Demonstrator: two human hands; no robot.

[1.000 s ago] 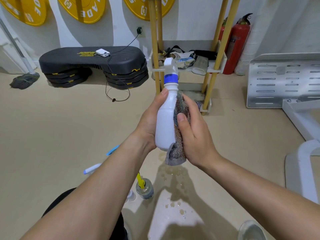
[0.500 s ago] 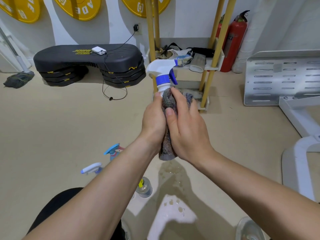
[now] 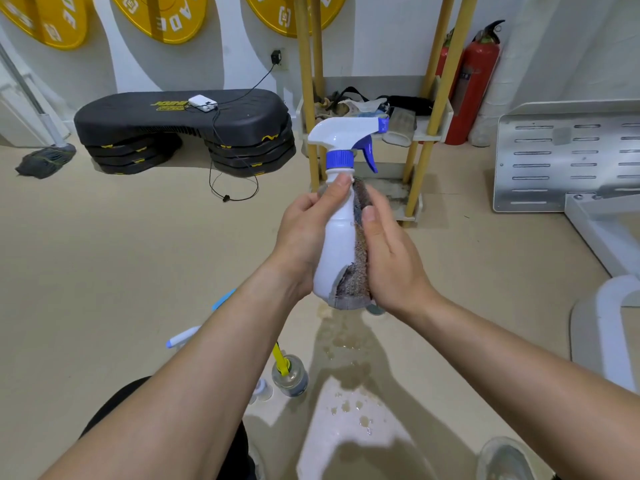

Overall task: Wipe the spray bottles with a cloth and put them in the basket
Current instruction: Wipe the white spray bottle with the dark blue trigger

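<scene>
Plenty of bare floor lies open leftward, and a yellow-legged rack stands just ahead. Above a wet patch, the left grip curls round the upright white spray bottle. The right grip holds a grey cloth against the bottle's right edge.

You're in a gym. Yellow weight plates line the white wall ahead of you, and a stack of black step platforms sits on the beige floor below them. To your right is the slotted metal plate of a white-framed machine. A yellow-posted rack holds loose gear, with a red fire extinguisher beside it and a mop at far left.
</scene>
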